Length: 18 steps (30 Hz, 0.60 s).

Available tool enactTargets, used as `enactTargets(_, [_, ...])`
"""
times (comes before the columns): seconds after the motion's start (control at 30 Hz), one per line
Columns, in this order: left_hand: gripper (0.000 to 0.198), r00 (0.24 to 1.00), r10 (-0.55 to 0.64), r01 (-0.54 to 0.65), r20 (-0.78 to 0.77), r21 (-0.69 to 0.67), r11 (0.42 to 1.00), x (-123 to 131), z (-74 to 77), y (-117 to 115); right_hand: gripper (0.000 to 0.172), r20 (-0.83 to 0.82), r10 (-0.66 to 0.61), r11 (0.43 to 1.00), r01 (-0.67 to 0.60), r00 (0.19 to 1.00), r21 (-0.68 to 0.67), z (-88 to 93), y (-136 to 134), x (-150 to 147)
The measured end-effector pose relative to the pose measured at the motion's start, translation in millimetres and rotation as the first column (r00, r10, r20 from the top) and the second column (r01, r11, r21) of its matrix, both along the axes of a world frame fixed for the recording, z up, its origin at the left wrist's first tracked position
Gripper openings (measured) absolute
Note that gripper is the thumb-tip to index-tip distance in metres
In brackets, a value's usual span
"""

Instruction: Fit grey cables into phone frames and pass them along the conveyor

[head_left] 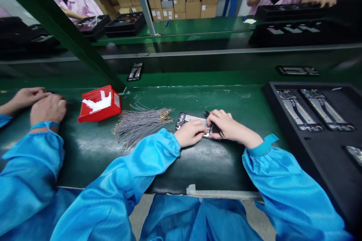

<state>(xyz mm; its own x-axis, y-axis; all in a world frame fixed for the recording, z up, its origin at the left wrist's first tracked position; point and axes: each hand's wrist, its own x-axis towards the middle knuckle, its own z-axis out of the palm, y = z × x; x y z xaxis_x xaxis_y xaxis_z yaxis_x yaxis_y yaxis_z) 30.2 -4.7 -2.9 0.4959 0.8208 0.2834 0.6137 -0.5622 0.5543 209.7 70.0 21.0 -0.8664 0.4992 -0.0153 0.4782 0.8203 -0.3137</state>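
Note:
An opened phone (181, 120) with its inner parts showing lies on the green bench in front of me. My left hand (192, 132) rests over its near edge, with fingers curled and pressed together at the phone's right part. Whatever is between those fingertips is hidden. From the right, my right hand (227, 125) reaches over the phone's right end, closed around black tweezers (219, 130) with the points toward me. Left of the phone is a loose pile of thin grey cables (141, 124) with brass-coloured ends.
A red bin (115, 106) holds white strips. A black tray (271, 101) with opened phones stands at right. Another phone (135, 72) and a further phone (298, 70) lie beyond the bench. A co-worker's hands (48, 109) rest at left. People in pink work opposite.

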Motion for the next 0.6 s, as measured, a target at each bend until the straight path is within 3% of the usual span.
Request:
enactTargets(0.33, [0.015,1.0,-0.031,0.031,0.003,-0.027,0.999,-3.5,-0.1,2.4,0.03,0.094,-0.101,0.995,0.1,0.99,0.021,-0.9,-5.6,-6.1])
enactTargets(0.6, [0.016,0.999,-0.041,0.04,-0.019,-0.02,0.999,-3.6,-1.8,3.4,0.031,0.04,-0.152,0.988,0.153,0.988,-0.016,-4.1,-7.9,-3.3])
